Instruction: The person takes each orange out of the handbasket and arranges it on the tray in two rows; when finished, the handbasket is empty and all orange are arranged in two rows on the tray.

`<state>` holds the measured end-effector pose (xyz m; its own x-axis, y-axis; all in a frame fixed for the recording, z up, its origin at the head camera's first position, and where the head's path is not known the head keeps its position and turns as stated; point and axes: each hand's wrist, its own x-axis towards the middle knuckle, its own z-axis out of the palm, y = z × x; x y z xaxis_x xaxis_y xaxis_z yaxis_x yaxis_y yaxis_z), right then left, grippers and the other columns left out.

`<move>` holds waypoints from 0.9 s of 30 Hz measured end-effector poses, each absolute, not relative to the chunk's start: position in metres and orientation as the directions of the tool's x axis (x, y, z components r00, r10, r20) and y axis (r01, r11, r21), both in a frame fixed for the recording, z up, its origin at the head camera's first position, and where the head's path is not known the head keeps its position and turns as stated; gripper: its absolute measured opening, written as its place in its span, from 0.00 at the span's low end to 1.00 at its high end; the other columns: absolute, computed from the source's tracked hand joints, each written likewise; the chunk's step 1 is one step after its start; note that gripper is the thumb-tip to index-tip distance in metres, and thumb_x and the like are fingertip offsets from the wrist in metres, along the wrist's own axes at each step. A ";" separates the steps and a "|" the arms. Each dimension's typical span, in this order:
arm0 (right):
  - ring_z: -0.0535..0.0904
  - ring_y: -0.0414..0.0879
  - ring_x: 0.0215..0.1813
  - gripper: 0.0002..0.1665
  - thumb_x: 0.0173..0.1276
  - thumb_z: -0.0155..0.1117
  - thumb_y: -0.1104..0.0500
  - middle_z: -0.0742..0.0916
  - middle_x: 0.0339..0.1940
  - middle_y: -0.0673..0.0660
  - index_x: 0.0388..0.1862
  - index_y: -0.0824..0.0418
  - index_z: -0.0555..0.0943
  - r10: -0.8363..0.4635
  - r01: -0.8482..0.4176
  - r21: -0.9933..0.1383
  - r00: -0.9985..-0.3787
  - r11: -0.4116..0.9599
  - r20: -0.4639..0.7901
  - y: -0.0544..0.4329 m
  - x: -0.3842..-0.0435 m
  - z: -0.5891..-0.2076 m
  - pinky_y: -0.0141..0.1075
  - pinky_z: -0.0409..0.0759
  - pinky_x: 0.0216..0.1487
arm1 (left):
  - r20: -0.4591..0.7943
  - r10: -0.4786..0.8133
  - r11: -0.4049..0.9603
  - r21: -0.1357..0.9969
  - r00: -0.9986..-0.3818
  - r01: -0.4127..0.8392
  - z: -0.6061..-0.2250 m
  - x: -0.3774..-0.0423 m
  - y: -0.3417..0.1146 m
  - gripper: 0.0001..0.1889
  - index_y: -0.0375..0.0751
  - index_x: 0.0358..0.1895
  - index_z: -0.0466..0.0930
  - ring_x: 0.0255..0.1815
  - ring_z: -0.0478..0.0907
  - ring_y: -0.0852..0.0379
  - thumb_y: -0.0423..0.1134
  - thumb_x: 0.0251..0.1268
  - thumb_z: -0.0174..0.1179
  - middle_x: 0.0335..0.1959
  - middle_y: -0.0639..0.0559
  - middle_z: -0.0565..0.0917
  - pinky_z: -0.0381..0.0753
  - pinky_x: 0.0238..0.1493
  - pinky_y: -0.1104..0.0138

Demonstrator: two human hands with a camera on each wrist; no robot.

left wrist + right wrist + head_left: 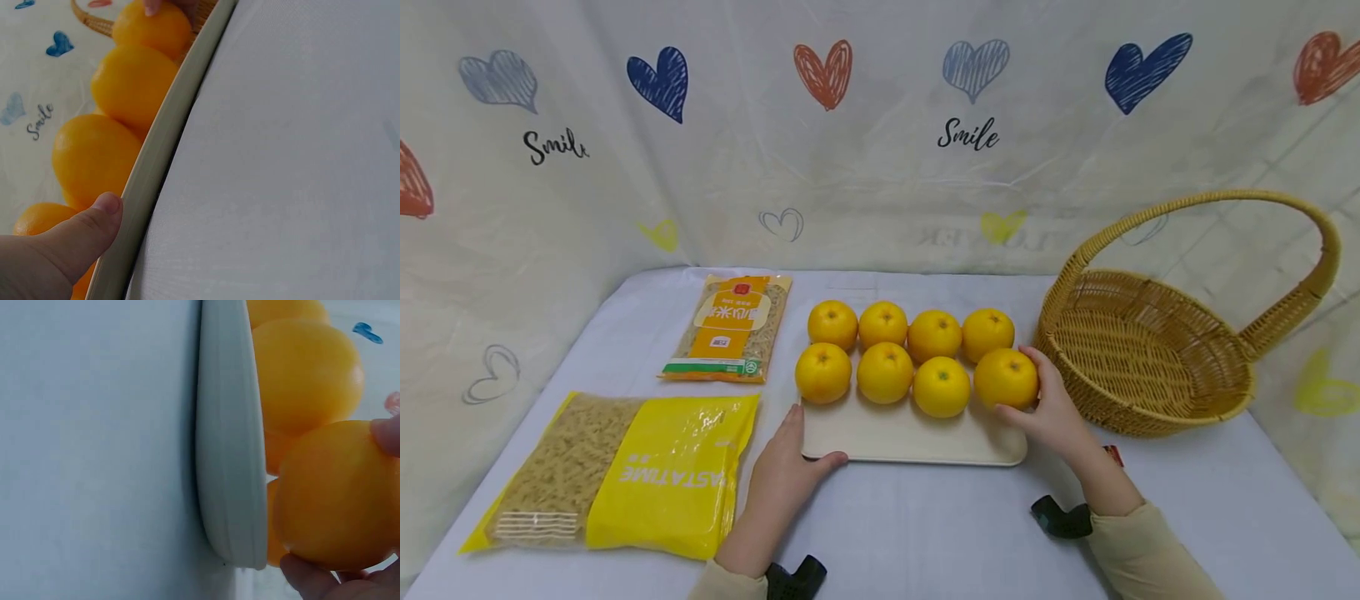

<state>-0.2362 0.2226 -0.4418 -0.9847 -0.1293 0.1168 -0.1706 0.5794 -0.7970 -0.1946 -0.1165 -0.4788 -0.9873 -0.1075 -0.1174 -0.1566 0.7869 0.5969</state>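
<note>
Two rows of oranges (885, 372) sit on a cream rectangular tray (917, 437). My right hand (1056, 408) grips the front row's rightmost orange (1006, 379), fingers behind it and thumb at its front. In the right wrist view, that held orange (340, 497) appears beside the tray's rounded end (231, 456). At the tray's front left corner, my left hand (786, 467) holds the edge. Its thumb (94, 228) lies against the rim in the left wrist view, while the other fingers are hidden there.
A wicker basket (1150, 408) with a tall handle stands right of the tray. On the left lie a yellow pasta bag (662, 475) and, behind it, a smaller grain bag (730, 329). A small red item (1112, 455) shows beside my right wrist. Heart-printed cloth (880, 167) hangs behind.
</note>
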 end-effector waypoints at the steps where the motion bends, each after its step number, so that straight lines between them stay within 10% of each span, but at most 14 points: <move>1: 0.61 0.60 0.60 0.54 0.52 0.68 0.58 0.60 0.64 0.70 0.70 0.63 0.46 -0.129 -0.164 -0.799 -0.986 0.579 0.109 0.222 -0.236 -0.443 0.58 0.62 0.61 | -0.119 -0.107 0.788 0.596 -0.987 -0.157 -0.479 -0.195 -0.116 0.56 0.34 0.70 0.49 0.71 0.54 0.45 0.62 0.40 0.67 0.71 0.40 0.55 0.57 0.69 0.51; 27: 0.52 0.68 0.69 0.61 0.55 0.68 0.55 0.50 0.71 0.70 0.73 0.61 0.35 -0.172 -0.145 -0.810 -0.983 0.568 0.055 0.226 -0.243 -0.456 0.63 0.55 0.65 | -0.127 -0.111 0.793 0.586 -0.986 -0.165 -0.478 -0.195 -0.116 0.57 0.34 0.70 0.49 0.71 0.53 0.45 0.62 0.40 0.67 0.71 0.41 0.55 0.57 0.69 0.52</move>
